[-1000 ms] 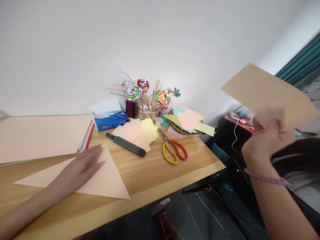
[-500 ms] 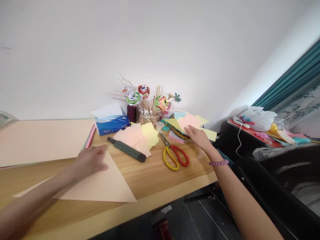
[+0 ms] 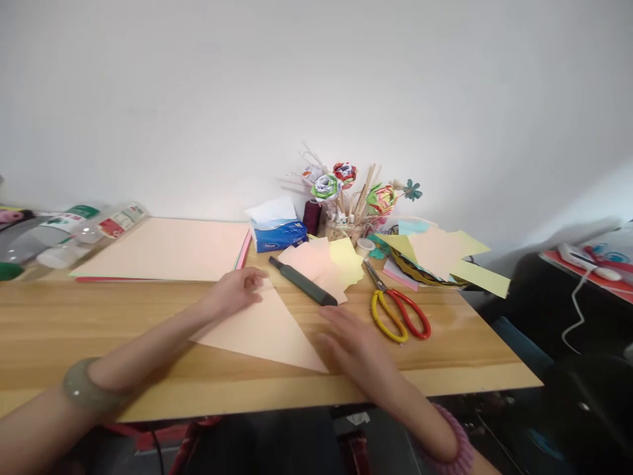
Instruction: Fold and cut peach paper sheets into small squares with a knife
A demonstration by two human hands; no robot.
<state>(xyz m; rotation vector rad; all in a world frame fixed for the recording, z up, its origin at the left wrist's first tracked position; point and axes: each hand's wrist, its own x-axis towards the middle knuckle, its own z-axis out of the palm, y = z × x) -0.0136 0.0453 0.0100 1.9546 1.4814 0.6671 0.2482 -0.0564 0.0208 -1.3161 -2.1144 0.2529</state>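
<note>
A peach paper triangle (image 3: 270,326) lies flat near the table's front. My left hand (image 3: 236,295) is at its upper end, fingers loosely curved and slightly apart; it covers part of the paper. My right hand (image 3: 363,353), somewhat blurred, hovers or rests by the triangle's right corner with its fingers stretched out and nothing in them. Just beyond those fingertips is a dark green utility-knife-like tool (image 3: 306,282). To the right of it are scissors (image 3: 395,307) with one yellow and one red handle loop, blades pointing away.
A stack of large coloured sheets (image 3: 168,251) lies at the back left beside plastic bottles (image 3: 79,231). Behind the tool are peach and yellow paper pieces (image 3: 346,260), a blue tissue pack (image 3: 281,235) and a jar (image 3: 343,231) of sticks and paper flowers. More cut paper (image 3: 435,254) is piled right.
My right hand has left the paper pile on the right and come over to the triangle's right corner. The left hand's fingers have curled somewhat. My view has turned left.
</note>
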